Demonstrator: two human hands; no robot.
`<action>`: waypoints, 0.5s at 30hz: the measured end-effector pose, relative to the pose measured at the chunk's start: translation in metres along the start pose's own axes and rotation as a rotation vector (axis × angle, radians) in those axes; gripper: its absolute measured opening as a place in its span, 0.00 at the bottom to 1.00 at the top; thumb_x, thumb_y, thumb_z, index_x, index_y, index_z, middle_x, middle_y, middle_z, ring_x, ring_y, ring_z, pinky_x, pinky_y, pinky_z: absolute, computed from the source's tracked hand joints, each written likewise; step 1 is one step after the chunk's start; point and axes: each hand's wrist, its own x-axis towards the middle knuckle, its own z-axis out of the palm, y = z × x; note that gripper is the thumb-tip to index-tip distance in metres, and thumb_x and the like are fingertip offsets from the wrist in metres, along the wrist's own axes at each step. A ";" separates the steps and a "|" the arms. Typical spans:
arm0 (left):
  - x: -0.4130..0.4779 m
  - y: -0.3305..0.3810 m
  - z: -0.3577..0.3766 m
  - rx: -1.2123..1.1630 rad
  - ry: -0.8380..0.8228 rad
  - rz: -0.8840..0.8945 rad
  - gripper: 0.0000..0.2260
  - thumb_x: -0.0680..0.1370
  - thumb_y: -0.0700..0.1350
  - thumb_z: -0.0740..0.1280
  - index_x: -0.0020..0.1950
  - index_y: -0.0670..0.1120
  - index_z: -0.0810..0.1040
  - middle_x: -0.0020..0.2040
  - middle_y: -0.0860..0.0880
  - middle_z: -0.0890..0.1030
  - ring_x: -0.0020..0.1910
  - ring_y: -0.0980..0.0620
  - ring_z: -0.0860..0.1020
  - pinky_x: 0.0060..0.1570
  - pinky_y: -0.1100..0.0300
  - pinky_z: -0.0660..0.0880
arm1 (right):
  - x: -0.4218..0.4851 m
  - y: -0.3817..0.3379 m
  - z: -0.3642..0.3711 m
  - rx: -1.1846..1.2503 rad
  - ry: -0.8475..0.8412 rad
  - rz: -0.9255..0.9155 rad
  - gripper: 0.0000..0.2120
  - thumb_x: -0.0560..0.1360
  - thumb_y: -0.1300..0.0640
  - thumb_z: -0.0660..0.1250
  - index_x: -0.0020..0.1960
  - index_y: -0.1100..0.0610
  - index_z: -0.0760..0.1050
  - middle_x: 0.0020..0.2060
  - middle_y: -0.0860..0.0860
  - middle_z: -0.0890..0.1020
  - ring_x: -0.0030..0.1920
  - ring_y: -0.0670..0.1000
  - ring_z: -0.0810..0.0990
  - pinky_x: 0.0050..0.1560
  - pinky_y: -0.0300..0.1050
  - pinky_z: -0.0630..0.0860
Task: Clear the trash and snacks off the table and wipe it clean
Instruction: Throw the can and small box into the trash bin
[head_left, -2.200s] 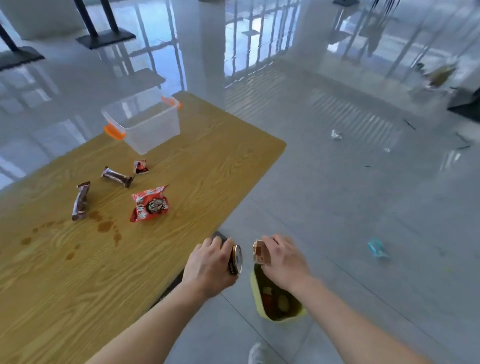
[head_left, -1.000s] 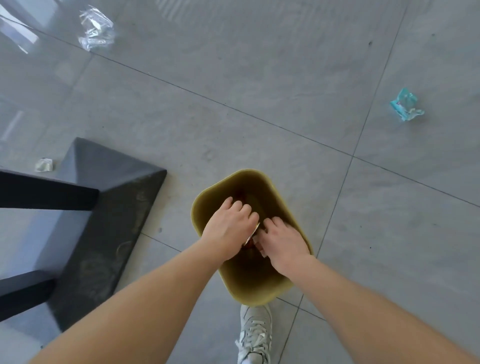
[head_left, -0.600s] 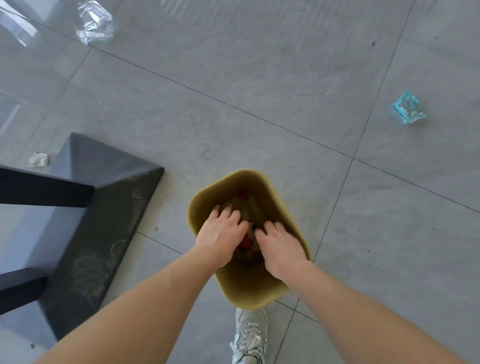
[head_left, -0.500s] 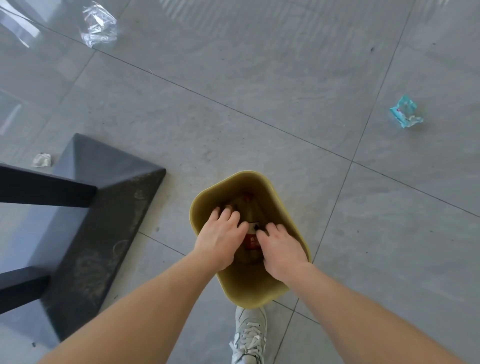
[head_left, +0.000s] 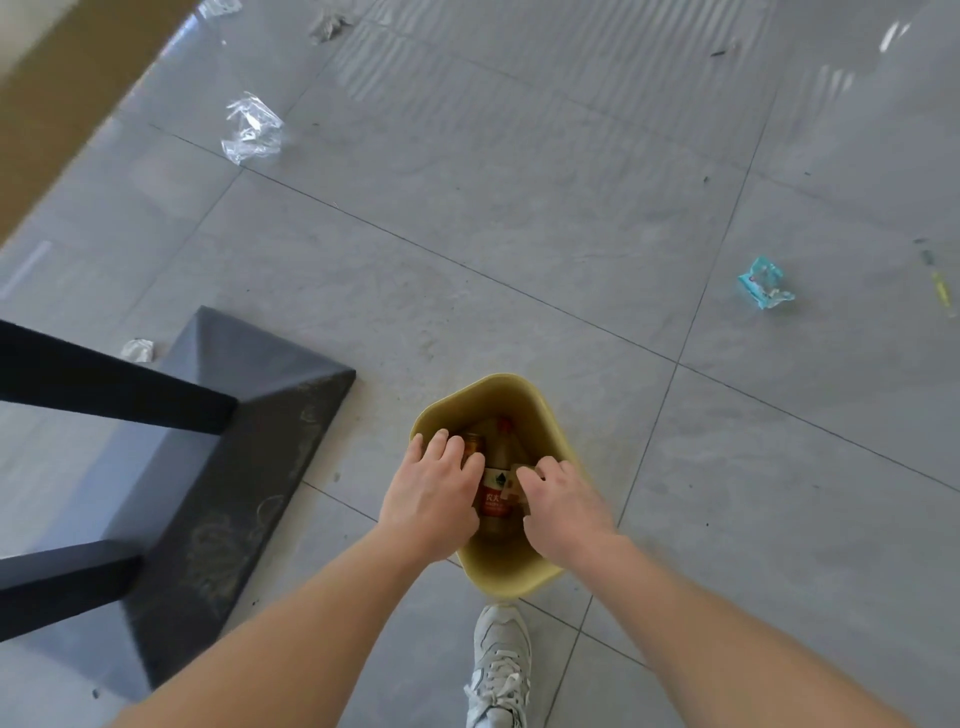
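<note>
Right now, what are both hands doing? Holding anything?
Left hand: over the bin, fingers curled, nothing visibly gripped; cannot tell for sure.
Right hand: over the bin, fingertips on a small wrapper; grip unclear.

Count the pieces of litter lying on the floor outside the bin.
5: clear plastic wrap, grey scrap top, white wad by table base, blue wrapper, yellow bit far right. Others may be hidden.

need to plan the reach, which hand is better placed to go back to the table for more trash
Left, probably. The table edge and its black leg lie on the left hand's side; the right hand is farther, over the bin.
</note>
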 end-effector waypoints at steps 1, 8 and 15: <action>-0.007 0.001 -0.009 -0.008 0.008 -0.004 0.24 0.76 0.54 0.60 0.71 0.51 0.67 0.69 0.46 0.70 0.72 0.41 0.61 0.74 0.40 0.55 | -0.006 -0.003 -0.006 0.001 0.006 0.001 0.20 0.77 0.55 0.61 0.69 0.49 0.65 0.60 0.51 0.71 0.59 0.55 0.69 0.56 0.50 0.74; -0.063 -0.003 -0.081 -0.072 0.079 -0.075 0.21 0.77 0.53 0.59 0.70 0.52 0.65 0.67 0.47 0.70 0.71 0.43 0.62 0.75 0.40 0.54 | -0.048 -0.030 -0.065 0.017 0.073 0.010 0.22 0.77 0.51 0.62 0.70 0.49 0.64 0.60 0.50 0.72 0.60 0.54 0.70 0.56 0.49 0.75; -0.141 0.000 -0.166 -0.159 0.184 -0.149 0.22 0.78 0.53 0.61 0.71 0.53 0.63 0.72 0.46 0.67 0.74 0.43 0.60 0.75 0.42 0.49 | -0.105 -0.082 -0.139 0.039 0.177 -0.005 0.26 0.77 0.49 0.61 0.73 0.49 0.61 0.65 0.51 0.72 0.63 0.54 0.69 0.58 0.51 0.76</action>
